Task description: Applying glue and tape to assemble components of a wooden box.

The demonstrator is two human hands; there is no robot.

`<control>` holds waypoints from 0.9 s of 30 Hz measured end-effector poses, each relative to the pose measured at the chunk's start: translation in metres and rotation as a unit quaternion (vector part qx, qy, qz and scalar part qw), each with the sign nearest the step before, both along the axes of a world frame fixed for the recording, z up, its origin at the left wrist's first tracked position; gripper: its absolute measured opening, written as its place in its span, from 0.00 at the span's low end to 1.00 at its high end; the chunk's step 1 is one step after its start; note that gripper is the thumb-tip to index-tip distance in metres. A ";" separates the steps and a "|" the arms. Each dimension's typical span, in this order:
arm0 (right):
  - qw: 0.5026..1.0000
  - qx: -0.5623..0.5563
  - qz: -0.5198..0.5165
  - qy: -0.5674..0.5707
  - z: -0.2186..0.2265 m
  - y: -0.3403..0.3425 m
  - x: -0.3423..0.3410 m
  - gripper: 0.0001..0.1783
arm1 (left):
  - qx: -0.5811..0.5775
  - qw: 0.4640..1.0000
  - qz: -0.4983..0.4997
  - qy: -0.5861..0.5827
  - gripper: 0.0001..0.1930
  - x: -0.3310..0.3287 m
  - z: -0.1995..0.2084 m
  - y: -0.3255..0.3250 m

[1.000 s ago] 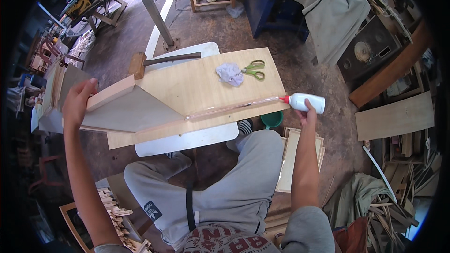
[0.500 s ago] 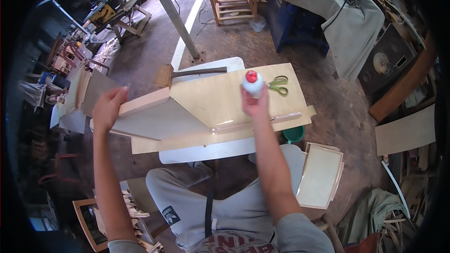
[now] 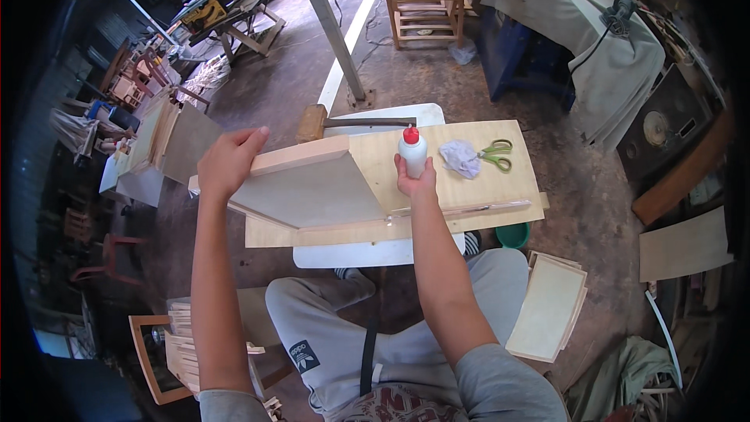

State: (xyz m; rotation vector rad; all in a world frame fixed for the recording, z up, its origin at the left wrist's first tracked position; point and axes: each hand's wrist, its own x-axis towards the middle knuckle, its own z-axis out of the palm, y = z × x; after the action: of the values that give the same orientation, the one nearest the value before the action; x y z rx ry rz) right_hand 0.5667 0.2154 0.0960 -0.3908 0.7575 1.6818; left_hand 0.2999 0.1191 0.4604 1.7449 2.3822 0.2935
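My left hand (image 3: 231,161) is closed on the far left corner of a shallow wooden frame (image 3: 301,158) with a grey panel (image 3: 316,194) in it. The frame stands tilted up on a pale plywood board (image 3: 375,166). In my right hand (image 3: 417,183) is a white squeeze bottle (image 3: 412,155) with a red cap, upright over the board. Right of the bottle lies a crumpled white cloth or paper (image 3: 459,159), touching green-handled scissors (image 3: 498,155). A thin strip in clear plastic (image 3: 492,209) lies along the near edge. Behind the frame rests a wooden mallet (image 3: 312,123).
The board lies on a white table (image 3: 355,256) before my knees. A green bucket (image 3: 512,235) and stacked thin panels (image 3: 547,309) are at the right. A metal post (image 3: 332,31) rises beyond the table. Wood pieces (image 3: 183,344) lie at lower left. Far left, a person works at a saw bench.
The view has shifted, so the scene sits further right. My right hand has moved the bottle left, closer to the frame, uncovering the crumpled white cloth or paper. My left hand stays on the frame.
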 end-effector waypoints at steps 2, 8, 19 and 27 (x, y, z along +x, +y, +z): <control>1.000 0.000 -0.004 -0.004 -0.003 -0.007 0.010 0.39 | 0.001 1.000 -0.009 0.004 0.31 0.004 -0.002 0.002; 0.997 0.008 0.047 0.058 0.021 -0.056 0.035 0.44 | 0.021 0.999 -0.012 -0.021 0.31 -0.012 -0.001 -0.003; 0.963 -0.031 -0.059 -0.261 0.018 -0.179 0.249 0.11 | 0.022 0.999 -0.020 -0.035 0.30 -0.008 -0.002 -0.002; 0.927 -0.145 -0.142 -0.316 0.005 -0.208 0.300 0.14 | 0.059 0.998 -0.010 -0.022 0.28 -0.005 -0.004 -0.008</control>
State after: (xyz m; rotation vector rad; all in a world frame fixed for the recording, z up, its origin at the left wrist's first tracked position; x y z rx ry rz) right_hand 0.8668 0.0077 0.1010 -0.9326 0.5383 1.0694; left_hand 0.2952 0.1114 0.4568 1.7902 2.3603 0.4748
